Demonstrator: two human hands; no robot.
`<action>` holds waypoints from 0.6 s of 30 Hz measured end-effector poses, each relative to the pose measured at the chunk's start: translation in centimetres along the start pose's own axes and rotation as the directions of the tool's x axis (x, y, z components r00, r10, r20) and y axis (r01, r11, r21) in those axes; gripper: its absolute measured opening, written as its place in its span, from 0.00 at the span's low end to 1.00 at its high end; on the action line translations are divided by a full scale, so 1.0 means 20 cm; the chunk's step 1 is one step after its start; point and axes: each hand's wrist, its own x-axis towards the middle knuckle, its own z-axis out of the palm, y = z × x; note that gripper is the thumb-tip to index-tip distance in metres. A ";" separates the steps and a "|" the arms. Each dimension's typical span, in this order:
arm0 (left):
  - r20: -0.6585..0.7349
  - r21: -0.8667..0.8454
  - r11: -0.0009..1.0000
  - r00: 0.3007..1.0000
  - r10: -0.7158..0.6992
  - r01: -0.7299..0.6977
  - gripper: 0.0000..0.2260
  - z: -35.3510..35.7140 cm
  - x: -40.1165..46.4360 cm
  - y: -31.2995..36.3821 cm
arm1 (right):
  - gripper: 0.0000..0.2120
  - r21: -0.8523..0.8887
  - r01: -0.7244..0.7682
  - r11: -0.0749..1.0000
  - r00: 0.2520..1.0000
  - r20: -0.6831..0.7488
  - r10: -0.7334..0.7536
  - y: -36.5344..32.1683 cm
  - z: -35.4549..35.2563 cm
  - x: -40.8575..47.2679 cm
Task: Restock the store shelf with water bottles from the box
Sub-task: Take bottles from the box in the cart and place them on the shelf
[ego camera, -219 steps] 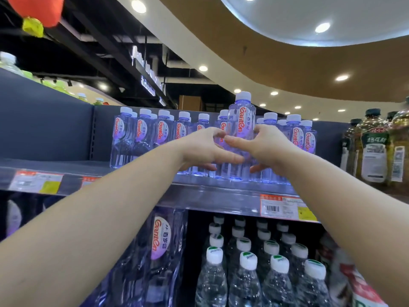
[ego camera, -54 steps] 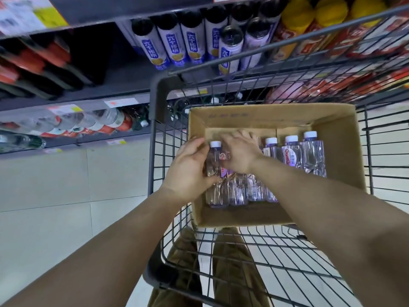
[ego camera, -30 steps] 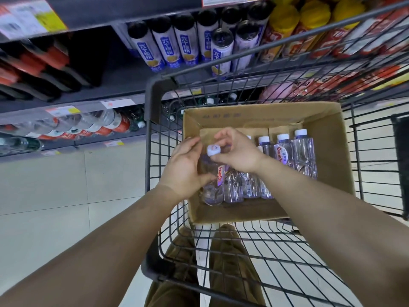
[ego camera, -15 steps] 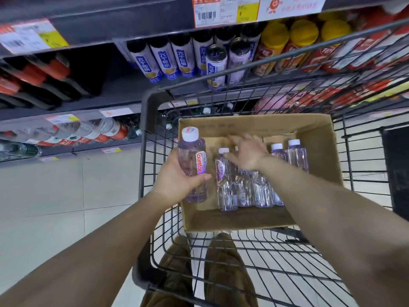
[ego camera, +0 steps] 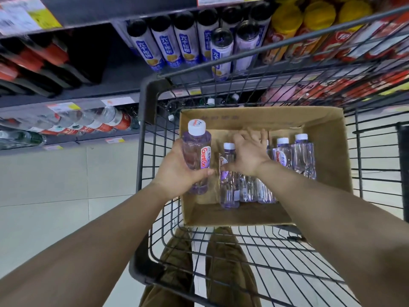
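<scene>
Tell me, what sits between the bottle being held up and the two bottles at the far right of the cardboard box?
In the head view, the right hand reaches over a cluster of clear white-capped water bottles standing in the brown cardboard box.

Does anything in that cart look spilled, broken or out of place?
Nothing stands out. The bottles in the cardboard box stand upright with caps on, and the left hand holds one bottle upright.
</scene>
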 end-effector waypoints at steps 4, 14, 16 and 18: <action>-0.004 -0.021 1.000 1.000 -0.006 0.006 0.28 0.01 0.01 0.00 | 0.29 0.410 -0.008 0.912 0.997 0.072 -0.024 -0.02 -0.03 -0.08; 0.068 -0.115 0.993 0.997 0.020 -0.013 0.30 -0.05 -0.11 0.09 | 0.34 0.681 0.138 0.719 0.989 -0.139 -0.058 -0.08 -0.35 -0.43; 0.073 -0.183 0.983 0.996 0.045 -0.031 0.27 -0.13 -0.21 0.18 | 0.32 0.639 0.203 0.742 0.978 -0.174 -0.118 -0.14 -0.57 -0.52; 0.081 -0.231 0.972 0.995 0.063 -0.043 0.26 -0.21 -0.27 0.25 | 0.33 0.625 0.228 0.747 0.973 -0.172 -0.153 -0.21 -0.74 -0.57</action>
